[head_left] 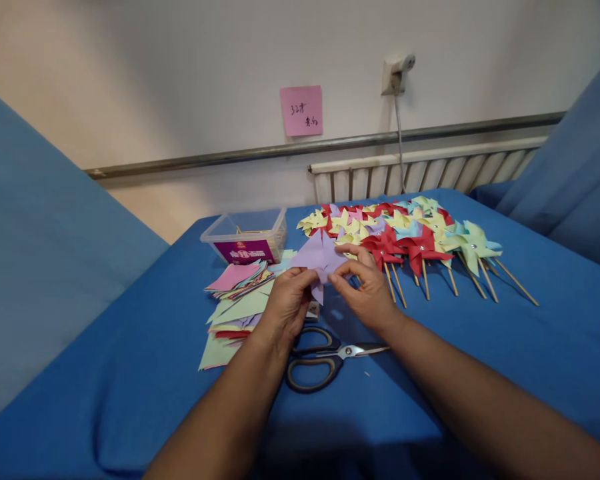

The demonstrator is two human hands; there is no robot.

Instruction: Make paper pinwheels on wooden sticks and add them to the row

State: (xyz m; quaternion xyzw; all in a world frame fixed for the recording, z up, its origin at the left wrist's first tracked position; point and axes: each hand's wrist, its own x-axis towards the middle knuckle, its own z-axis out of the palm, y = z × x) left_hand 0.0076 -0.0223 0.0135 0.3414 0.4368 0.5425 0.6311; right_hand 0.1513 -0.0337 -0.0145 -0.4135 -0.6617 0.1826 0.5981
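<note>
Both hands hold a lilac paper piece (318,258) folded into pinwheel points, just above the blue table (505,347). My left hand (286,301) pinches its lower left part. My right hand (363,287) grips its right side with thumb and fingers. Directly below my hands lie black-handled scissors (325,360), blades pointing right. A small object sits under the paper, mostly hidden by my left hand.
Several finished paper pinwheels (405,233) on wooden sticks lie in a heap to the right. Stacks of coloured paper squares (237,297) lie to the left. A clear plastic box (247,237) stands behind them. Wall, radiator (425,170) and pink note (301,110) are beyond.
</note>
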